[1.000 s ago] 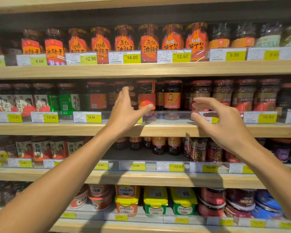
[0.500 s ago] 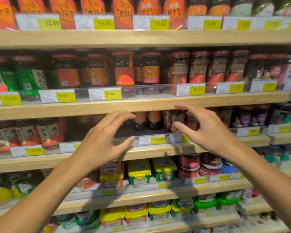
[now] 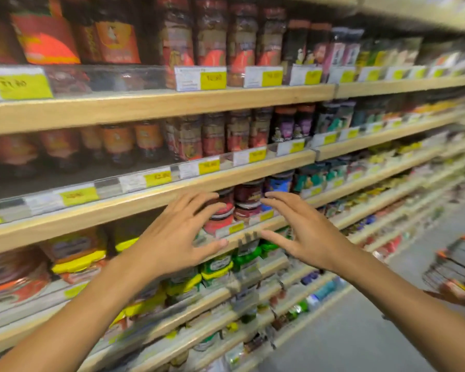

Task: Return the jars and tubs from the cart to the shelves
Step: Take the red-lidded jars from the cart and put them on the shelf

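Left hand (image 3: 177,237) and right hand (image 3: 304,232) empty, fingers spread, before blurred shelves (image 3: 156,106). Jars' (image 3: 249,196) labels unreadable. Cart (image 3: 457,267), probably, cut off at right edge.

Left hand (image 3: 180,234), right hand (image 3: 304,232): spread, empty.

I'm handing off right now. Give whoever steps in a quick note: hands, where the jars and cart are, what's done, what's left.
Left hand: open, empty, fingers spread in front of the shelves.
Right hand: open, empty, beside it.
Neither touches a jar.
Cart: at the right edge, on the aisle floor; view blurred, contents unclear.
Done: cannot tell how many are shelved.
Left: probably turn to the cart, take the next jar or tub and shelve it.
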